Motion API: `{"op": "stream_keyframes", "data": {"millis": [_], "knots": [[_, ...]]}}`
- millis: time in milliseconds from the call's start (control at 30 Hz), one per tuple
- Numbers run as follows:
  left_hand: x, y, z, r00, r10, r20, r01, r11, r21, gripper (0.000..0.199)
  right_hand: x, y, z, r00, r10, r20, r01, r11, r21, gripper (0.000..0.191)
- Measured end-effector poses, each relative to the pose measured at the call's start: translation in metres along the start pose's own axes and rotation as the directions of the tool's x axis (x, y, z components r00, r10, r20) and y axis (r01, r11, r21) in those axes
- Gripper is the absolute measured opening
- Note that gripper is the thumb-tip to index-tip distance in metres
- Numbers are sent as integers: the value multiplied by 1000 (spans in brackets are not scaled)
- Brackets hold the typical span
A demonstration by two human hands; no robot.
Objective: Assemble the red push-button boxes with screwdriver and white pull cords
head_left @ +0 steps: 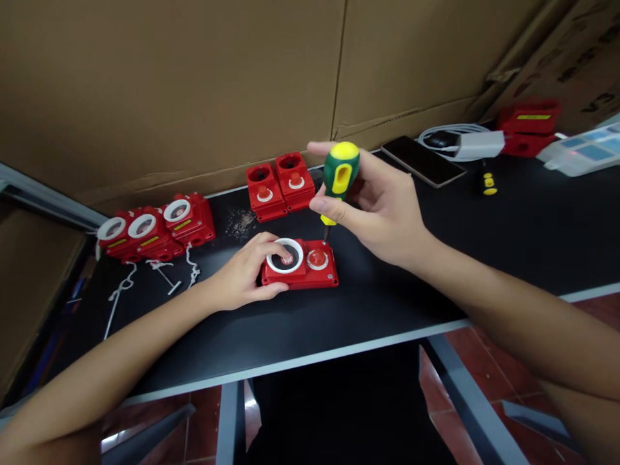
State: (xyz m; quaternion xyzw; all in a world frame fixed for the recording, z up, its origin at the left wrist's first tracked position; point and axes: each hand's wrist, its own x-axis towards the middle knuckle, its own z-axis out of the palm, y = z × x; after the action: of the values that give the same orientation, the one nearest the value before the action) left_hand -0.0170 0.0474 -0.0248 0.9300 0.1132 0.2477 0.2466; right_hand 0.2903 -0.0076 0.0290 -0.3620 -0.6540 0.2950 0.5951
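A red box (299, 276) with a white ring and a small red dome lies flat on the black table. Gripping its left end is my left hand (249, 271), with the thumb along the near side and a fingertip inside the white ring. My right hand (382, 206) is closed around the green and yellow handle of a screwdriver (340, 173). The screwdriver stands nearly upright, its tip at a screw in the box's far right corner. Some of my right fingers are hidden behind the handle.
Two red boxes (268, 208) stand behind the work. Three more with white rings (194, 226) and white cords sit at the left, near scattered debris (241, 224). To the right lie a phone (423, 161), a white charger (479, 146), a small screwdriver (489, 184) and a pale plastic case (584, 152).
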Motion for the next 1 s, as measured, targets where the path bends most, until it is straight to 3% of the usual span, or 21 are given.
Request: {"op": "stream_keyframes", "data": {"millis": [100,233,400,733,1000], "knots": [[0,0,0,999,-43,17,43,999,-20,44,0,0,-2,1000,-13,5,13,996,-90,38],[-1,0,-1,999,-48,26,48,999,-7,45,0,1,-4,999,-36,-11,35,991,-127,39],[-1,0,-1,1000,-9,21,9,1000,5,45,-1,4,-3,999,-18,-41,15,996,-84,54],[-2,-3,-1,999,-44,21,44,999,4,48,5,-3,-6,1000,26,15,-26,1000,-17,42],[2,-2,1,999,40,-26,-39,999,17,43,4,-4,-3,990,46,131,-60,993,101,39]]}}
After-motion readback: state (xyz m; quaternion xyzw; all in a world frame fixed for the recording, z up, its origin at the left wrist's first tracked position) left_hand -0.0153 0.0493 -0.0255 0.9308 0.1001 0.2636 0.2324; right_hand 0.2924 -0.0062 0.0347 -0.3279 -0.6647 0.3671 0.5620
